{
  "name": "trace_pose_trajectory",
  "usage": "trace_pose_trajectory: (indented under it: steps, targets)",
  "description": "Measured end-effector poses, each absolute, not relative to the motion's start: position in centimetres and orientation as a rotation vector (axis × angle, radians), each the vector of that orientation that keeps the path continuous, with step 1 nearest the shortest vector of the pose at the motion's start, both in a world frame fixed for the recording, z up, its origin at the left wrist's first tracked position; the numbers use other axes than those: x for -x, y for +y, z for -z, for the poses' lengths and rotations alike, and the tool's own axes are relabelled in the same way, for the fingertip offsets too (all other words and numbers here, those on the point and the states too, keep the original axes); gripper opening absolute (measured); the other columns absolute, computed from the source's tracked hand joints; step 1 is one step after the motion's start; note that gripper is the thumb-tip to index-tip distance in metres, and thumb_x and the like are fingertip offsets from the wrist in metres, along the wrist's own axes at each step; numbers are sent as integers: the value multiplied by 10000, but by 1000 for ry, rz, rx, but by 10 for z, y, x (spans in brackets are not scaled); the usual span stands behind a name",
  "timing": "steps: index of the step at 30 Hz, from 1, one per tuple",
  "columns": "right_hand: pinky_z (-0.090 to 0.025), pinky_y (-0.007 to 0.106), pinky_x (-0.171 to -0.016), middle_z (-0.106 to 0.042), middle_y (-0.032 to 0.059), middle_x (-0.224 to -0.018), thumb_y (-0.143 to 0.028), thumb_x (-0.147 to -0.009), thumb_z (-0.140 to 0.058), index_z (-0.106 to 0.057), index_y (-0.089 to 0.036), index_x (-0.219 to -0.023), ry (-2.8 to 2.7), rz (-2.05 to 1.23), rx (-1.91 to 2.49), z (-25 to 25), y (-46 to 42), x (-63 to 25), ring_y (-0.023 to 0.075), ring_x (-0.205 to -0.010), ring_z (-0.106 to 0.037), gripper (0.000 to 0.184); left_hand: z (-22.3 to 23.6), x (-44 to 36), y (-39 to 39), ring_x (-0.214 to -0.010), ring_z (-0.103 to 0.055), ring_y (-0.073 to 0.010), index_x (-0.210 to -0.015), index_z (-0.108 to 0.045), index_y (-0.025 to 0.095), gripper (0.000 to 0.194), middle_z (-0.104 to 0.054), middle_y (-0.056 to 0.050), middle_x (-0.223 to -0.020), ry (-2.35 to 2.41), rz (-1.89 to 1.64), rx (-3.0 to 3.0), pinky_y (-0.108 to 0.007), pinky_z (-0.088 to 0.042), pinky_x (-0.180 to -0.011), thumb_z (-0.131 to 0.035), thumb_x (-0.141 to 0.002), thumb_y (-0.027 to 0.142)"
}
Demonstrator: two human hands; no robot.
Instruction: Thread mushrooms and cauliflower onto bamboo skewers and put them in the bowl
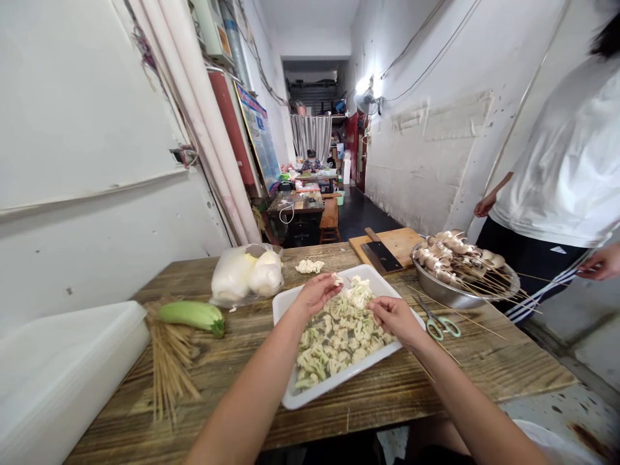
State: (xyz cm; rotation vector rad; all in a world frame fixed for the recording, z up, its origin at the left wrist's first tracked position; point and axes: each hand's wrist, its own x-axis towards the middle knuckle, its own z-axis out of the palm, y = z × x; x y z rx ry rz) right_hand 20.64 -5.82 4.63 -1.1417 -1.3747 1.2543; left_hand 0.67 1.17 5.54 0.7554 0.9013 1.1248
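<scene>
A white rectangular tray (290, 303) full of cauliflower florets (334, 342) lies on the wooden table in front of me. My left hand (317, 292) hovers over the tray's far edge, fingers pinched on a small floret (336, 279). My right hand (394, 316) is over the tray's right side, fingers curled on florets and what looks like a thin skewer.
A metal basin (460, 294) of skewered food stands at the right, green scissors (443, 326) beside it. A cutting board with a cleaver (382, 255), bagged cauliflower (247, 274), a zucchini (191, 314), loose skewers (169, 368). A person in white stands at the right.
</scene>
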Motion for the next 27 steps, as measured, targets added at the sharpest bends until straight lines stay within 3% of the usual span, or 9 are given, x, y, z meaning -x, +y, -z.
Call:
trace_pose_trajectory:
  steps: [7, 12, 15, 17, 19, 21, 24, 27]
  targets:
    - [-169, 180, -320, -455, -76, -419, -409, -662, -658, -615, -156, -664, -1344, -1264, 1143, -47, -59, -207, 34, -300, -266, 257, -47, -9, 9, -573, -554, -82, -726, -569, 124, 291, -559, 8, -667, 1136, -931, -1113, -216, -429, -567, -733, -608, 334]
    - [-165, 177, -311, -456, -72, -417, -424, -655, -660, -611, -156, -675, -1263, -1255, 1146, -49, -59, -206, 36, -303, -272, 273, -52, -8, 3, -430, -387, -56, -697, -586, 135, 344, -467, 51, -511, 1264, -756, -1351, -200, -281, -434, -663, -632, 464]
    - [-168, 177, -311, -443, -72, -418, -429, -665, -652, -593, -161, -643, -1231, -1232, 1145, -47, -57, -207, 37, -304, -280, 276, -59, -4, -4, -410, -333, -65, -667, -637, 140, 412, -452, 46, -447, 1295, -457, -1575, -215, -215, -412, -636, -620, 549]
    - [-169, 178, -312, -434, -72, -417, -426, -662, -657, -573, -163, -601, -1234, -1216, 1145, -45, -56, -207, 36, -306, -283, 283, -62, -2, -8, -404, -330, -70, -749, -683, 143, 445, -521, 22, -464, 1170, -221, -1616, -222, -212, -414, -629, -621, 566]
    - [-168, 177, -313, -432, -72, -419, -429, -659, -660, -570, -161, -602, -1230, -1202, 1145, -45, -57, -208, 36, -307, -285, 288, -61, 0, -9, -398, -322, -74, -868, -693, 148, 469, -600, -9, -529, 1059, -132, -1625, -227, -223, -418, -590, -667, 558]
    - [-163, 176, -313, -439, -71, -425, -435, -666, -652, -579, -158, -636, -1206, -1194, 1143, -46, -58, -208, 34, -304, -282, 288, -56, 0, -4, -421, -358, -85, -907, -684, 146, 429, -636, -31, -591, 1131, -288, -1704, -227, -264, -443, -543, -725, 508]
    - [-159, 172, -311, -441, -70, -432, -428, -681, -639, -580, -153, -658, -1164, -1189, 1121, -47, -58, -208, 30, -303, -285, 283, -42, 2, 9, -580, -513, -132, -868, -673, 143, 286, -659, -57, -702, 1552, -648, -1860, -238, -363, -562, -509, -765, 354]
    - [-166, 172, -312, -439, -69, -436, -416, -693, -628, -596, -150, -692, -1151, -1181, 1106, -43, -53, -210, 33, -307, -287, 267, -31, 1, 20, -752, -573, -181, -811, -672, 160, 183, -675, -82, -835, 1784, -637, -1960, -265, -390, -682, -540, -721, 250]
